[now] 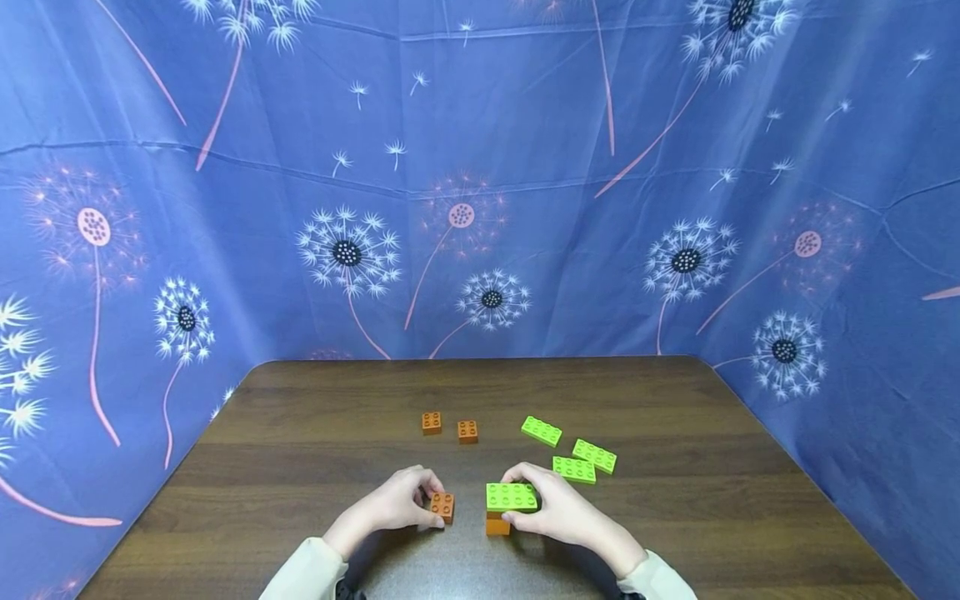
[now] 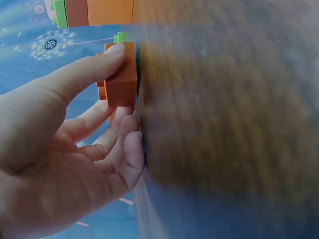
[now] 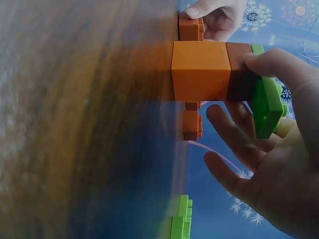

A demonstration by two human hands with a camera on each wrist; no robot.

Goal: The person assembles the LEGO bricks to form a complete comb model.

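Note:
Between thumb and fingers, my left hand [image 1: 397, 502] pinches an orange-brown two-by-two toy brick [image 1: 442, 507], low over the wood in the left wrist view. To its right, my right hand [image 1: 558, 510] grips a small stack by its upper part. The stack has a lighter orange block [image 3: 202, 71] at the bottom, a darker brown-orange brick [image 3: 240, 72] above it and a bright green flat brick [image 1: 512, 497] on top. One end of the green brick juts out to the right past the stack, toward my right palm. A small gap separates the stack from the left hand's brick.
Two more orange-brown bricks, one [image 1: 431, 422] left of the other [image 1: 467, 431], lie beyond the hands. Three green flat bricks lie farther right: one [image 1: 542, 431] at the back, two [image 1: 574, 469] close together. A blue patterned cloth [image 1: 585, 250] hangs behind the wooden table [image 1: 315, 433].

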